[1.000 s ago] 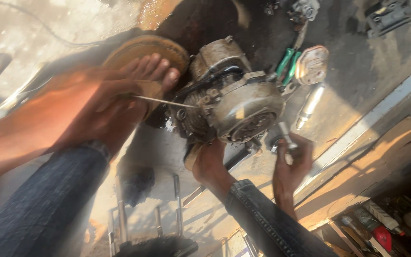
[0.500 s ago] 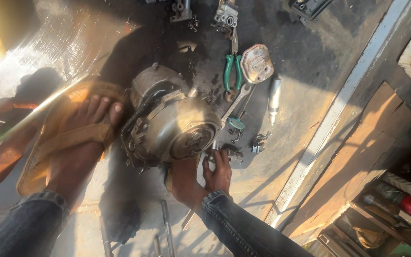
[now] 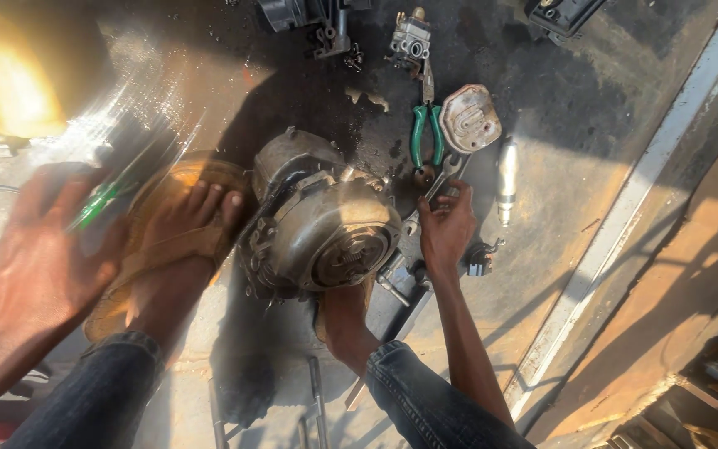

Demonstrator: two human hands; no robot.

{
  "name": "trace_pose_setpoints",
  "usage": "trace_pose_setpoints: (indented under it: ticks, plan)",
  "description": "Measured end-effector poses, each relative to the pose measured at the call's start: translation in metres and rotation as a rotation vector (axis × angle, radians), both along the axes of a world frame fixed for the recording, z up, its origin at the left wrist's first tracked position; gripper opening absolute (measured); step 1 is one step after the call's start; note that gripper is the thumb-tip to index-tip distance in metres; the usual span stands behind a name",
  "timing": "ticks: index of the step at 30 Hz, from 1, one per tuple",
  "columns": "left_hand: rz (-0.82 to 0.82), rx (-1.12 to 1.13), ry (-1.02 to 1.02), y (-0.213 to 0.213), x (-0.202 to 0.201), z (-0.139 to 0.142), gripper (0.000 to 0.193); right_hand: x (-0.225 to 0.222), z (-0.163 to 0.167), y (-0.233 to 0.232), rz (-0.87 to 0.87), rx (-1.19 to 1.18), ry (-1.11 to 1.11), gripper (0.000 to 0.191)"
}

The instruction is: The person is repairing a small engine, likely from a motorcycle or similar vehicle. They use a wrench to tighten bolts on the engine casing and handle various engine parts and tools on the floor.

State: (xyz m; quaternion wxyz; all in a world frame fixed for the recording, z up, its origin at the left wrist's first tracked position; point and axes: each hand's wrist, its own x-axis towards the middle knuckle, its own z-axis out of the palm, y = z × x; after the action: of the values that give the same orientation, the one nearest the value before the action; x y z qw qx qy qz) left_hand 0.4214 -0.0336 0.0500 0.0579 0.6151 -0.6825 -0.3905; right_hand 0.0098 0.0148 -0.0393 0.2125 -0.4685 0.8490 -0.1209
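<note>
A dirty grey small engine [image 3: 326, 224] lies on the oily ground, wedged between my left foot in a tan sandal [image 3: 193, 220] and my right foot [image 3: 344, 312]. My left hand [image 3: 43, 249], blurred at the left, is away from the engine and holds a green-handled screwdriver [image 3: 97, 204]. My right hand [image 3: 446, 229] reaches to the right of the engine. Its fingertips are down on a metal spanner [image 3: 446, 170] among small loose parts. Whether the fingers have closed on it is unclear.
Green-handled pliers [image 3: 425, 133], an oval metal cover [image 3: 469, 116] and a shiny cylinder [image 3: 506, 179] lie just beyond the right hand. A carburettor [image 3: 409, 37] sits farther back. A pale metal rail [image 3: 625, 224] runs diagonally at the right, with a wooden board [image 3: 691, 274] beyond it.
My left hand has drawn back from the engine to the left with the screwdriver. My right hand has moved up from the engine's lower side to the tools by the pliers.
</note>
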Motion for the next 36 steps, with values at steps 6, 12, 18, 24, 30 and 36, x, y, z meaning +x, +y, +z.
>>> trace_pose_setpoints:
  ticks: [6, 12, 18, 24, 30, 36]
  plan:
    - [-0.081, -0.048, 0.431, 0.020, 0.007, -0.015, 0.066, -0.001, -0.022, 0.002, -0.202, 0.051, 0.021, 0.042]
    - [-0.484, -0.225, 0.440, -0.013, -0.051, 0.004, 0.101, -0.013, -0.026, 0.009, -0.138, 0.057, -0.141, 0.024]
    - [-0.738, -0.151, 0.394, -0.024, -0.090, 0.007, 0.103, -0.004, 0.012, 0.038, -0.300, -0.120, -0.574, 0.019]
    - [-0.770, -0.114, 0.312, -0.005, -0.102, -0.027, 0.101, -0.013, 0.092, 0.039, 0.414, 0.004, -0.618, 0.015]
    - [-0.758, -0.126, 0.289, -0.016, -0.107, -0.015, 0.103, -0.009, 0.124, -0.006, 0.817, 0.129, -0.228, 0.009]
    - [-0.803, -0.105, 0.236, -0.015, -0.112, -0.024, 0.105, 0.007, 0.132, -0.042, 1.039, -0.047, -0.168, 0.013]
